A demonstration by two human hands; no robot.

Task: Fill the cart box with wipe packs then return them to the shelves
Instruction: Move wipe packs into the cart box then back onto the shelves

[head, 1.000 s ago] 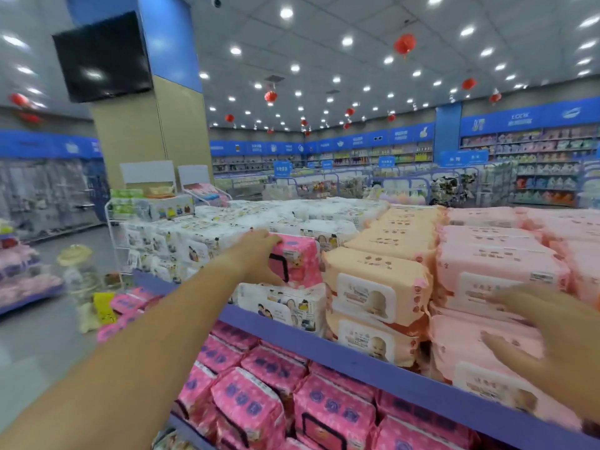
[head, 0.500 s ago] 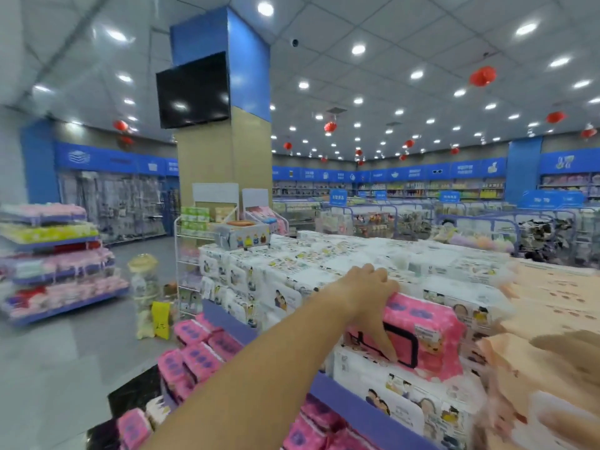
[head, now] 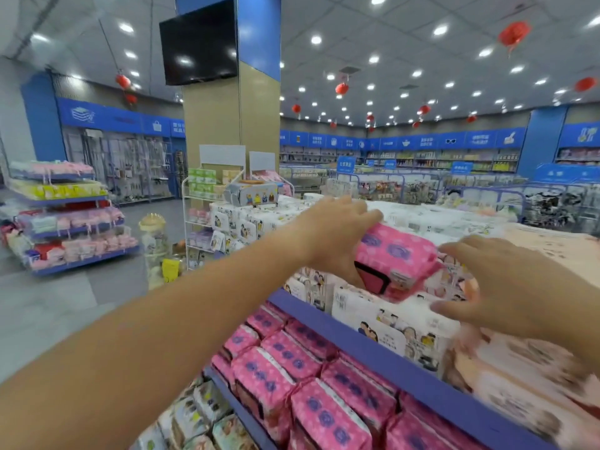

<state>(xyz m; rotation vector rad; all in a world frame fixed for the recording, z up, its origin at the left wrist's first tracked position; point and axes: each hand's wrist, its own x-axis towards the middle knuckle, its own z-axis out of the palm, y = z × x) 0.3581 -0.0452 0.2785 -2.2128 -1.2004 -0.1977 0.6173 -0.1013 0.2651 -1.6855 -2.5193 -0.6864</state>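
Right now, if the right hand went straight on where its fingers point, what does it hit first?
Most likely the right end of the pink flower-printed plastic wipe pack that the left hand grips; the open right hand points at it. Depth is unclear.

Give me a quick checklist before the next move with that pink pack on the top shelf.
1. Grip: ok. The left hand holds the pink pack, fingers over its top.
2. Second hand free: ok. The right hand is open beside the pack and holds nothing.
3. Pack lying flat: not ok. It lies tilted on the white packs.
4. Pack with matching stock: not ok. The matching pink packs lie on the tier below.
5. Cart box position: cannot tell. It is out of view.
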